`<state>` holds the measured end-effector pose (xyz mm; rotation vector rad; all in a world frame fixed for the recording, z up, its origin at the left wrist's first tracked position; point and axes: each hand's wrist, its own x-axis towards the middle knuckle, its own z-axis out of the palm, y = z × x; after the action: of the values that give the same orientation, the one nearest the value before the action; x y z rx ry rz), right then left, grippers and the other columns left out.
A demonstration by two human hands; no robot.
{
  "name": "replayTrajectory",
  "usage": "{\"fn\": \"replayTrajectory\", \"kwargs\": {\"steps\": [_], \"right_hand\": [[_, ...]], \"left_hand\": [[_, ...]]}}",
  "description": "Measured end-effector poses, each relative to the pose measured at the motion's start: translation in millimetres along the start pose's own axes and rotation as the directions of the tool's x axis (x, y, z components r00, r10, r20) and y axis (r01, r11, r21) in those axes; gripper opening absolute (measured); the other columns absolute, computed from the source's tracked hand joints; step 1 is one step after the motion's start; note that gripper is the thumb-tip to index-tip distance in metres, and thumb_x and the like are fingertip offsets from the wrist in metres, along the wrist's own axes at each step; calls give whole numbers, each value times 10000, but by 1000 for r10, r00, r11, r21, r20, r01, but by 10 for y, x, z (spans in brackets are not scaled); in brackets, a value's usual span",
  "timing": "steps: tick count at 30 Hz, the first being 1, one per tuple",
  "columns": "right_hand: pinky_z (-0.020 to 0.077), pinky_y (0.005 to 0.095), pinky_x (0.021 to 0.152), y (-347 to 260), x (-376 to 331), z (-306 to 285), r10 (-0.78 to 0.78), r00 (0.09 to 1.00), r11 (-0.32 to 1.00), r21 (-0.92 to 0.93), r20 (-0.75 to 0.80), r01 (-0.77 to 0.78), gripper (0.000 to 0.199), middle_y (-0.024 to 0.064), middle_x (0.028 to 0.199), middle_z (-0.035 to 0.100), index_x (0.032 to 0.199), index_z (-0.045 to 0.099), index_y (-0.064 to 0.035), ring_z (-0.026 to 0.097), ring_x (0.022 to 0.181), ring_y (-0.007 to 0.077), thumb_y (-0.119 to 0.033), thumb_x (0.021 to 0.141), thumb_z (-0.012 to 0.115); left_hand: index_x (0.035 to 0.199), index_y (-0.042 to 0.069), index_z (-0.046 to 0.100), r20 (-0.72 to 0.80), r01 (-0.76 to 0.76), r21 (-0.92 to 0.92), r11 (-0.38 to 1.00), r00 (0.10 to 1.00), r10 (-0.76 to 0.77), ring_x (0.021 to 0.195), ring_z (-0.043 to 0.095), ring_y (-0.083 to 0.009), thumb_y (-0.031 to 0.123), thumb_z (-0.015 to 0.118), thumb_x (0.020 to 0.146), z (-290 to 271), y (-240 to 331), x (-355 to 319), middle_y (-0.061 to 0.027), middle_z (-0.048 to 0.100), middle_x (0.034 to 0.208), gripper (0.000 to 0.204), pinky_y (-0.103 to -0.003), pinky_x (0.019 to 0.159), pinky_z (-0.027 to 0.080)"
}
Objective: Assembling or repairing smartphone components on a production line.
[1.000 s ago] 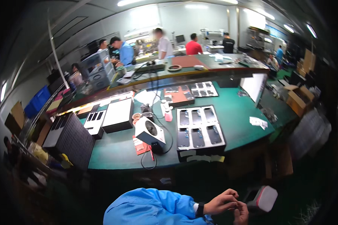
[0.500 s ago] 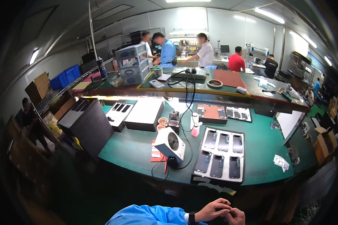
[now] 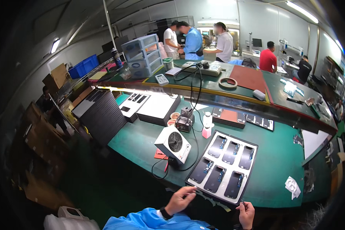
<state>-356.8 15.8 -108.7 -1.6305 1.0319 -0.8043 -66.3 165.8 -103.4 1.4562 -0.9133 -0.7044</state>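
A tray (image 3: 194, 183) with a white insert lies at the front of the green bench, holding several dark phone screens (image 3: 215, 185) in two rows, each with a small blue flex board. My left hand (image 3: 180, 201), wearing a black wristband, is at the tray's near left corner, thumb and fingers apart, nothing visible in it. Beside the near right corner is my right hand (image 3: 246, 214), thumb and fingertips pinched together. Something small and dark shows at those fingertips, too small to name.
Left of the tray stands a white ionizing fan (image 3: 173, 143) with trailing cables. A pink-based bottle (image 3: 206, 128) is behind the tray. Stacked black trays (image 3: 107, 120) rise at the left, and a crumpled white cloth (image 3: 292, 187) lies right. A raised shelf (image 3: 168, 86) crosses behind; several people work beyond.
My hands, together below the bench edge before, have separated and moved up to the tray's near corners. The view has shifted, bringing the bench closer and tilting it.
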Motion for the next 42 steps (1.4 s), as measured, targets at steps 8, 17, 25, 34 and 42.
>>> {"fn": "replayTrajectory", "kwargs": {"steps": [8, 17, 25, 34, 42], "right_hand": [[481, 299, 741, 253, 678, 146, 55, 966, 982, -163, -251, -98, 175, 38, 844, 596, 949, 610, -7, 551, 796, 140, -107, 867, 727], [494, 313, 895, 333, 983, 183, 159, 962, 960, -191, -223, -203, 309, 146, 1113, 676, 1176, 636, 51, 626, 987, 190, -94, 906, 674], [478, 341, 943, 717, 1245, 122, 136, 972, 937, -293, -193, -190, 297, 179, 1130, 687, 1158, 641, 88, 637, 1042, 241, -55, 899, 652], [488, 337, 922, 779, 1282, 39, 211, 967, 916, -316, -143, -247, 346, 182, 1124, 682, 1205, 600, 93, 638, 1032, 245, -105, 922, 600], [498, 360, 878, 527, 1335, 66, 145, 986, 882, -441, -76, -164, 275, 182, 1058, 675, 1125, 624, 48, 641, 958, 268, -98, 893, 644]], "left_hand": [[1235, 7, 612, -300, 77, 233, 969, 954, -4, 1099, 598, -231, 234, 711, 879, -784, -489, 572, -140, 601, 1181, 434, -329, 924, 492], [1335, -38, 544, 122, -64, 270, 961, 992, 32, 1210, 527, -321, 336, 645, 941, -791, -1238, 1168, -219, 541, 1285, 552, -362, 1049, 399], [1408, 14, 488, 276, -16, 210, 978, 960, -44, 1241, 497, -281, 304, 567, 990, -674, -1410, 1399, -192, 521, 1319, 515, -350, 1067, 374], [1487, 32, 384, 339, 2, 69, 998, 940, -25, 1283, 443, -270, 336, 557, 986, -503, -1503, 1513, -171, 469, 1358, 611, -342, 1100, 324], [1494, 30, 374, 341, -1, 51, 999, 940, -16, 1319, 406, -261, 326, 558, 978, -512, -1545, 1474, -166, 425, 1393, 622, -351, 1118, 301]]}}
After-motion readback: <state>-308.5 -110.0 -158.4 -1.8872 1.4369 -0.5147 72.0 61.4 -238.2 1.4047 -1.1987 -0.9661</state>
